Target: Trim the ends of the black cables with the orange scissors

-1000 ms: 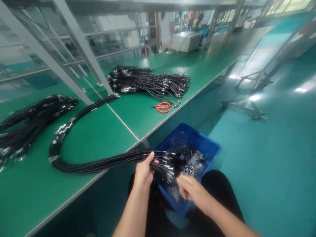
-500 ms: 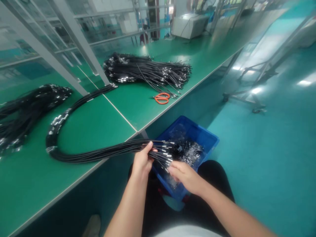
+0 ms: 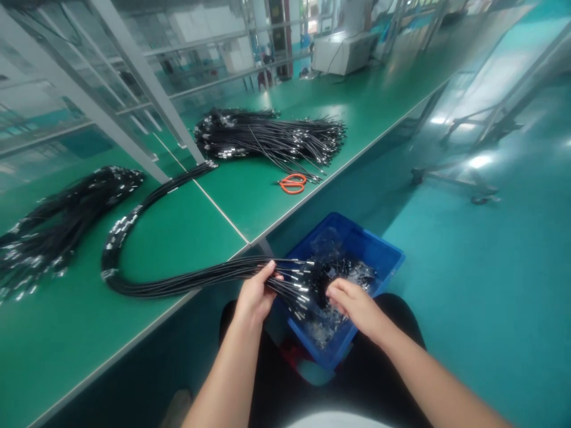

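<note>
A long bundle of black cables [image 3: 178,282] curves over the green table, and its silver-tipped ends fan out past the table edge. My left hand [image 3: 259,291] is wrapped round the bundle just behind those tips. To the right of the tips, apart from them, my right hand [image 3: 352,303] is closed above a blue bin [image 3: 383,252]; whatever its fingers pinch is too small to make out. Small dark and shiny pieces and clear plastic [image 3: 323,333] lie in the bin, which sits between my legs.
On the green table [image 3: 178,238] lie a large pile of black cables [image 3: 272,137], orange-handled scissors [image 3: 293,183] and another cable pile [image 3: 75,214] at the left. Grey metal posts [image 3: 147,77] stand behind. A wheeled frame [image 3: 455,178] is on the floor at right.
My right hand has moved right, away from the cable tips and over the bin. My left hand keeps its hold on the bundle. The view has shifted slightly.
</note>
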A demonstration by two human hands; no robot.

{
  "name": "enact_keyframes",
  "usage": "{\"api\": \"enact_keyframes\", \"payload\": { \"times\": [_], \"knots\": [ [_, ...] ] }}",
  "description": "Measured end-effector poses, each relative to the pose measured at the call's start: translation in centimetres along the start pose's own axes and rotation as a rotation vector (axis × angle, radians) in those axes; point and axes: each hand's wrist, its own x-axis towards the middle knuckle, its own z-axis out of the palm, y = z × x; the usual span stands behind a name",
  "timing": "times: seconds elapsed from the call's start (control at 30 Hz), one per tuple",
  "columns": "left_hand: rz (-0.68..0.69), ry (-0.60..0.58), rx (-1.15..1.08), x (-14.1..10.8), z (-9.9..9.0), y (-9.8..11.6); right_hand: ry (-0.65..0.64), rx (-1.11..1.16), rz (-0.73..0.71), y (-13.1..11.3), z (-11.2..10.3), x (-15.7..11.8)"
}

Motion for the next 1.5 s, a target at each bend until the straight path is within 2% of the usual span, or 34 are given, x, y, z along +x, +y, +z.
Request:
{"api": "enact_keyframes", "payload": {
  "times": [0.17, 0.3, 0.4, 0.5, 0.6, 0.73, 0.93, 1.07, 1.13, 1.2, 1.37, 1.5],
  "knots": [
    [-0.012, -0.016, 0.028, -0.3, -0.2, 0.3, 0.028, -0.039, 0.015, 0.0, 0.1, 0.9],
    [-0.009, -0.043, 0.035, -0.6, -0.2, 0.1, 0.048, 0.001, -0.053, -0.6, 0.7, 0.7],
    [-0.006, -0.056, 0.031, -0.6, -0.2, -0.2, -0.037, 0.128, -0.071, -1.3, 1.9, 0.3],
    [-0.012, -0.064, 0.025, -0.5, -0.1, -0.5, -0.148, 0.295, -0.011, -1.8, 3.2, -0.2],
    [-0.023, -0.061, 0.018, -0.3, 0.1, -0.9, -0.183, 0.406, 0.046, -2.0, 3.9, -1.1],
    [-0.033, -0.066, 0.017, -0.2, 0.5, -1.3, -0.213, 0.427, 0.06, -1.9, 3.8, -2.0],
    [-0.034, -0.063, 0.038, -0.4, 0.7, -1.7, -0.056, 0.256, -0.036, -1.7, 4.2, -1.5],
    [-0.032, -0.054, 0.048, -0.4, 0.7, -1.7, 0.06, 0.128, -0.093, -2.4, 4.3, -2.1],
    [-0.036, -0.049, 0.044, -0.4, 0.8, -1.6, 0.078, 0.097, -0.099, -2.9, 4.0, -2.6],
    [-0.043, -0.048, 0.035, -0.5, 0.9, -1.6, 0.022, 0.112, -0.072, -3.3, 3.6, -2.8],
    [-0.066, -0.057, 0.004, -0.8, 1.3, -1.6, -0.277, 0.313, 0.056, -3.0, 3.2, -2.5],
    [-0.069, -0.051, 0.001, -0.9, 1.5, -1.6, -0.337, 0.405, 0.055, -2.3, 4.1, -1.9]
  ]
}}
